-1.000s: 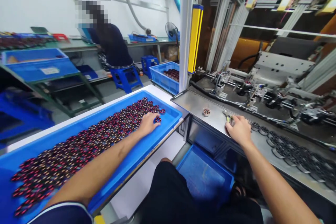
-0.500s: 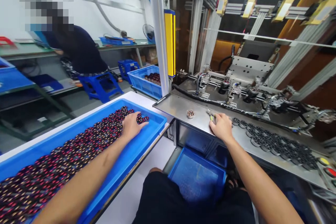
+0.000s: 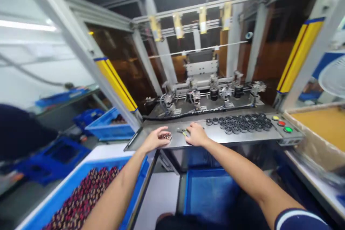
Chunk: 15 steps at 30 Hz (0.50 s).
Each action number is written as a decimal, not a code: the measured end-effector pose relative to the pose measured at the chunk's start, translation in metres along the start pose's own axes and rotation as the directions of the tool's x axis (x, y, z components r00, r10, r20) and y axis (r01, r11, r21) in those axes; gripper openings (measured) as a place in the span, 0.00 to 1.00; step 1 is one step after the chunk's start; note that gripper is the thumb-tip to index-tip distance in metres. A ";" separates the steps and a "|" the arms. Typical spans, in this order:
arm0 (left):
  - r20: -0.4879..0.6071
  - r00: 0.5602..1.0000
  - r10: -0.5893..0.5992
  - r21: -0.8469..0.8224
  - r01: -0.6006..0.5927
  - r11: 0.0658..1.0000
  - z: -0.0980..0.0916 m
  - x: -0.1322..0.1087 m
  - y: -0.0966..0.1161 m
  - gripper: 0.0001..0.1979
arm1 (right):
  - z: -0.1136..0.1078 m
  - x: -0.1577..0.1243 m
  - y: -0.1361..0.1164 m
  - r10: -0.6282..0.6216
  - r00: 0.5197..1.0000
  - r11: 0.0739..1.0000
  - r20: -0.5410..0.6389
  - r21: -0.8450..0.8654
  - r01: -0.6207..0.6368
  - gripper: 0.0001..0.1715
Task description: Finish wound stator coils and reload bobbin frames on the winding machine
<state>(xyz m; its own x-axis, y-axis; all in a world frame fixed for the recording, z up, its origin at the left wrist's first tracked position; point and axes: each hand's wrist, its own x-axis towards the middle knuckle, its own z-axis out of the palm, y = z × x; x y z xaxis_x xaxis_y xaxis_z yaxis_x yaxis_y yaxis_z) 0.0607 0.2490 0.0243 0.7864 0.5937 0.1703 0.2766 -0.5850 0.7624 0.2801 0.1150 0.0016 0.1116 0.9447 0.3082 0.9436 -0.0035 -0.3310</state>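
Observation:
My left hand (image 3: 155, 140) is over the left part of the metal bench top (image 3: 151, 129). Its fingers and thumb curve around a small round wire-wound motor stator (image 3: 166, 136), partly hidden by them. Whether a second stator sits there I cannot tell. A short way to the right, my right hand (image 3: 196, 134) is closed on small cutting pliers (image 3: 184, 133) with yellow-green handles, their jaws toward the left hand. Beyond it, several black rings (image 3: 242, 124) lie grouped on the bench.
A blue tray (image 3: 145, 169) full of wound stators is at lower left. Behind the bench stands a machine with fixtures (image 3: 195, 97) and yellow side bars (image 3: 115, 84). Coloured buttons (image 3: 281, 123) sit at the right end. A blue bin (image 3: 188, 201) is below.
My left hand has come out of the blue tray to the stator on the metal bench. The view has turned right. My right hand still holds the pliers.

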 end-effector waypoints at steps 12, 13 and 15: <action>-0.449 0.887 0.105 -0.272 -0.248 0.930 0.038 -0.048 0.090 0.31 | -0.026 0.016 -0.031 -0.021 0.997 0.981 0.071 0.193 0.007 0.11; -0.494 0.865 0.087 -0.290 -0.258 0.922 0.047 -0.064 0.102 0.33 | -0.032 0.013 -0.035 -0.025 0.998 0.973 0.051 0.231 0.013 0.12; -0.598 0.796 0.092 -0.269 -0.308 0.913 0.068 -0.100 0.124 0.34 | -0.047 -0.006 -0.042 -0.026 1.000 0.941 -0.005 0.336 0.026 0.13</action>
<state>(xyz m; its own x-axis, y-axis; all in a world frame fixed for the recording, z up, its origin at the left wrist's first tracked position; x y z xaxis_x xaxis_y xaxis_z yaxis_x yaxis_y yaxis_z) 0.0543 0.0794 0.0594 0.3219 0.7489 0.5792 -0.1381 -0.5681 0.8113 0.2546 0.0942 0.0553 0.0888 0.9429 0.3211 0.7865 0.1314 -0.6034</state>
